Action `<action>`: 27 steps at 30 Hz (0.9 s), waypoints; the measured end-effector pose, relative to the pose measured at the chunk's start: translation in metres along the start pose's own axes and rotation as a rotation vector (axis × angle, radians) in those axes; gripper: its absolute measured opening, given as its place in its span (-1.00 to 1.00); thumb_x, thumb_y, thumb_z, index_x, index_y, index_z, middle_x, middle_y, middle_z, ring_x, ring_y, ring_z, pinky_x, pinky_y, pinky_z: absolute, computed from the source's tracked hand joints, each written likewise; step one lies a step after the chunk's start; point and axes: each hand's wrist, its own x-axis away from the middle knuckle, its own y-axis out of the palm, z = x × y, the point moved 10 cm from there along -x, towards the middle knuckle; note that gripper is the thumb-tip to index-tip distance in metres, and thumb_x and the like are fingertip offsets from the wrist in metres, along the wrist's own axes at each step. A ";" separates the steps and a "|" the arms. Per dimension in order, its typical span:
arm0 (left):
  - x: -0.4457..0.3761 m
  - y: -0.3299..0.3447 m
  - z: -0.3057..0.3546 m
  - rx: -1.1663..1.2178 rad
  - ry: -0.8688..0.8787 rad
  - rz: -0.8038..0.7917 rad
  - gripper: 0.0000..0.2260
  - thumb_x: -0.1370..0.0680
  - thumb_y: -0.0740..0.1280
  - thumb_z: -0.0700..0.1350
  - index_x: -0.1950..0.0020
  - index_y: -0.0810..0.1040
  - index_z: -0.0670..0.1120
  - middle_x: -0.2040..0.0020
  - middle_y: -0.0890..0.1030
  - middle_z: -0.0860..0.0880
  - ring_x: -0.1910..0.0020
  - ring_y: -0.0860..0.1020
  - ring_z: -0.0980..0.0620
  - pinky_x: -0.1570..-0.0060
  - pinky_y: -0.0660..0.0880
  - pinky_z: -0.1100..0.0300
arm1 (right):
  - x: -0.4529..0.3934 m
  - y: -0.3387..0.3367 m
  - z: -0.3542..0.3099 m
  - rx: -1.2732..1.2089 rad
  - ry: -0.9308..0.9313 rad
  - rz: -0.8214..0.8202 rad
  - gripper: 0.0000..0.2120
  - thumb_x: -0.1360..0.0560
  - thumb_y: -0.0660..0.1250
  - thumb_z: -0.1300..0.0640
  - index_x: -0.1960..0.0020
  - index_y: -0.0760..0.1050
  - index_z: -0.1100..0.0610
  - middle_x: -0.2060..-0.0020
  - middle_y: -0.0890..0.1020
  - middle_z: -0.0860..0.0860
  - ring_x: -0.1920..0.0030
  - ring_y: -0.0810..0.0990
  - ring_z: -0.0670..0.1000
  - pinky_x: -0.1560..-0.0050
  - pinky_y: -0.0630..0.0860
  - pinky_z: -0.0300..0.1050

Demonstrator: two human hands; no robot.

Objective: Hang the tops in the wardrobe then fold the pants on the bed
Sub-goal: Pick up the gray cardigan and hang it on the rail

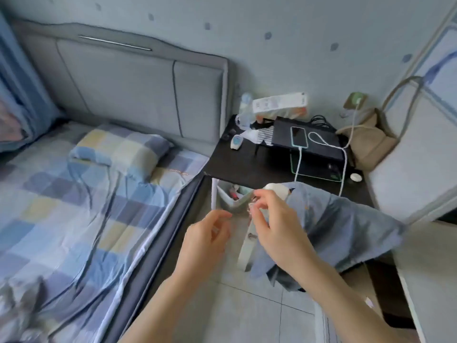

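Note:
A blue-grey top (pixel 346 226) hangs on a white hanger (pixel 246 246) in front of the nightstand, drooping to the right and down toward the floor. My right hand (pixel 274 229) is over its left part, and thumb and fingers pinch the small metal hook at the hanger's top. My left hand (pixel 210 238) hovers just left of it with fingers loosely curled and nothing visible in them. The bed (pixel 74 194) with a blue and yellow checked sheet fills the left side. Neither pants nor wardrobe are in view.
A checked pillow (pixel 118 149) lies at the grey headboard (pixel 138 87). The dark nightstand (pixel 247 162) carries a charging phone (pixel 299 137), a black box, bottles and a carton. A beige bag (pixel 366 142) leans at the right. White furniture (pixel 420 157) stands on the right, over a tiled floor (pixel 235 305).

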 end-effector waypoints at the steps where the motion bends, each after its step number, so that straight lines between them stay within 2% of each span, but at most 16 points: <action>1: 0.010 -0.025 -0.022 0.004 -0.045 0.050 -0.81 -0.59 0.26 -0.06 0.01 0.50 0.28 0.31 0.63 0.12 0.43 0.56 0.15 0.38 0.45 0.34 | -0.002 0.028 -0.018 -0.018 -0.022 -0.050 -0.70 -0.60 0.19 0.11 -0.31 0.41 0.12 0.03 0.57 -0.06 -0.07 0.51 -0.03 -0.07 0.43 -0.15; 3: 0.040 -0.085 -0.075 -0.024 -0.163 0.169 -0.82 -0.59 0.24 -0.04 0.02 0.49 0.28 0.30 0.63 0.14 0.43 0.55 0.17 0.39 0.45 0.30 | 0.000 0.097 -0.065 -0.043 -0.090 -0.175 -0.70 -0.60 0.20 0.12 -0.31 0.41 0.14 0.03 0.56 -0.06 -0.08 0.51 -0.02 -0.06 0.40 -0.20; 5: 0.071 -0.136 -0.125 -0.101 -0.281 0.243 -0.87 -0.59 0.22 -0.01 -0.02 0.48 0.25 0.29 0.62 0.08 0.39 0.56 0.10 0.29 0.53 0.11 | 0.007 0.161 -0.108 -0.041 -0.144 -0.284 -0.71 -0.59 0.21 0.14 -0.30 0.42 0.13 0.03 0.55 -0.08 -0.09 0.52 -0.02 -0.05 0.38 -0.24; 6: 0.092 -0.170 -0.156 -0.149 -0.340 0.288 -0.87 -0.59 0.22 -0.01 -0.05 0.49 0.22 0.26 0.63 0.07 0.34 0.57 0.08 0.23 0.53 0.08 | 0.013 0.202 -0.135 -0.042 -0.169 -0.347 -0.71 -0.59 0.22 0.15 -0.30 0.43 0.12 0.04 0.55 -0.07 -0.08 0.53 -0.01 -0.03 0.37 -0.24; 9: 0.147 -0.247 -0.232 -0.261 -0.493 0.369 -0.83 -0.59 0.21 -0.03 -0.14 0.52 0.12 0.10 0.65 0.07 0.13 0.59 0.03 0.17 0.44 0.12 | 0.035 0.299 -0.196 -0.046 -0.231 -0.500 -0.73 -0.57 0.25 0.18 -0.26 0.45 0.14 0.03 0.60 0.02 -0.06 0.55 0.05 -0.03 0.38 -0.22; 11: 0.197 -0.296 -0.298 -0.226 -0.650 0.397 -0.81 -0.57 0.22 -0.06 -0.15 0.52 0.09 0.11 0.63 0.08 0.10 0.58 0.01 0.14 0.47 0.11 | 0.056 0.375 -0.236 -0.044 -0.276 -0.622 -0.72 -0.56 0.25 0.17 -0.26 0.44 0.15 0.01 0.60 0.02 -0.06 0.55 0.05 -0.04 0.39 -0.16; 14: 0.269 -0.347 -0.373 -0.101 -0.876 0.457 -0.84 -0.55 0.25 -0.12 -0.06 0.51 0.10 0.17 0.62 0.10 0.14 0.58 0.06 0.11 0.47 0.14 | 0.084 0.466 -0.271 -0.050 -0.279 -0.822 -0.72 -0.59 0.22 0.15 -0.28 0.41 0.15 -0.02 0.57 0.03 -0.08 0.53 0.06 -0.05 0.39 -0.15; 18: 0.357 -0.395 -0.450 -0.005 -1.138 0.568 -0.82 -0.51 0.29 -0.18 -0.05 0.63 -0.02 -0.02 0.68 -0.01 -0.06 0.60 0.00 0.06 0.42 0.20 | 0.114 0.569 -0.308 -0.005 -0.281 -0.997 -0.74 -0.59 0.21 0.10 -0.25 0.42 0.12 0.01 0.58 0.03 -0.05 0.54 0.07 0.09 0.33 -0.17; 22: 0.422 -0.425 -0.509 -0.030 -1.341 0.569 -0.79 -0.51 0.30 -0.18 -0.12 0.61 -0.10 -0.13 0.64 -0.09 -0.16 0.56 -0.07 -0.11 0.41 0.18 | 0.142 0.669 -0.335 0.099 -0.369 -1.177 -0.76 -0.60 0.15 0.01 -0.20 0.41 0.08 0.03 0.54 -0.01 0.09 0.48 -0.01 0.18 0.35 -0.12; 25: 0.459 -0.454 -0.544 -0.090 -1.445 0.590 -0.75 -0.53 0.30 -0.13 -0.19 0.57 -0.09 -0.23 0.52 -0.13 -0.21 0.50 -0.14 -0.21 0.42 0.10 | 0.156 0.738 -0.350 0.188 -0.470 -1.258 -0.76 -0.60 0.14 0.02 -0.18 0.42 0.11 -0.09 0.53 0.04 0.00 0.50 0.05 0.11 0.35 -0.12; 27: 0.478 -0.479 -0.568 -0.147 -1.499 0.610 -0.74 -0.54 0.28 -0.11 -0.21 0.54 -0.08 -0.29 0.43 -0.14 -0.25 0.44 -0.19 -0.26 0.39 0.06 | 0.169 0.785 -0.359 0.246 -0.557 -1.315 -0.77 -0.59 0.14 0.03 -0.13 0.44 0.14 -0.08 0.51 0.09 -0.10 0.50 0.13 -0.02 0.43 -0.06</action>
